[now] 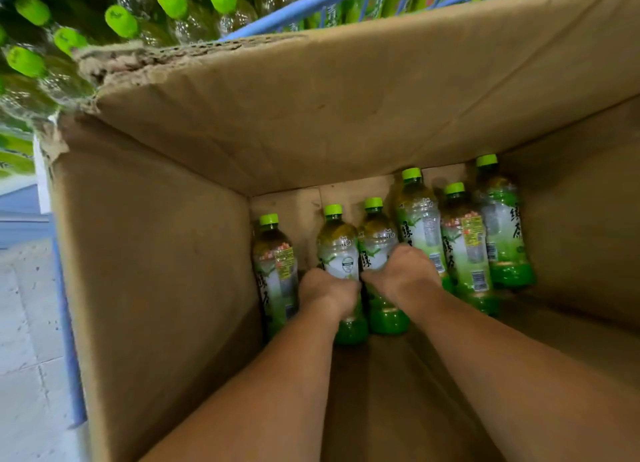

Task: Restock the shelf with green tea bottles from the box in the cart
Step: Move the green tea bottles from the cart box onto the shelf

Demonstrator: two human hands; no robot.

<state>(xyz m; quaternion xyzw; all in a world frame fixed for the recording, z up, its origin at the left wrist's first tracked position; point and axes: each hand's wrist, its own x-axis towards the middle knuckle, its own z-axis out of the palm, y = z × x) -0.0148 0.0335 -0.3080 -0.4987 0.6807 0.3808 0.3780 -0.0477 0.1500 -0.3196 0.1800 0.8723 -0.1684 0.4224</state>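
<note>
Green tea bottles (464, 247) stand six in all at the bottom of the cardboard box (166, 254), upright and bunched against its far wall. The left hand (327, 293) is curled round the waist of one bottle, and the right hand (401, 271) wraps the one touching it; neither bottle looks lifted yet. One more stands just left of the left hand, and three stand just right of the right hand. Judging by the bare cardboard nearer than the hands, the box is mostly emptied, with six bottles left to move, two of them in this grab. Above and beyond the hands, past the blue cart rail (294, 10), at least eight green-capped shelf bottles (121, 21) seem already stocked.
</note>
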